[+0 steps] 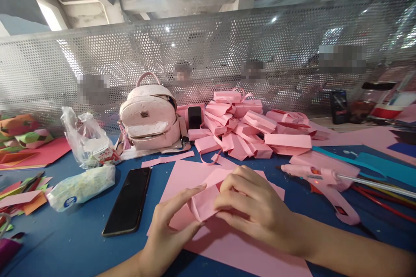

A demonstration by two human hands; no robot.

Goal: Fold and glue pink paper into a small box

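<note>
A folded pink paper box (205,202) is held between my two hands, above a large flat sheet of pink paper (247,246). My left hand (172,220) grips its left side, thumb at the lower corner and forefinger along the upper edge. On the right side, my right hand (250,207) has its fingers bent over the paper and pinches it; the fingertips partly cover the box. Behind my hands rises a heap of folded pink paper boxes (235,127), some with strip handles. A pink glue gun (321,181) lies to the right of my right hand.
Left of the sheet lies a black phone (128,201), with a tissue pack (82,186) and a plastic bag (86,138) beyond. A pale pink backpack (149,117) stands against the perforated metal screen (208,47). Blue paper strips (386,164) lie at right, paper scraps (27,194) at left.
</note>
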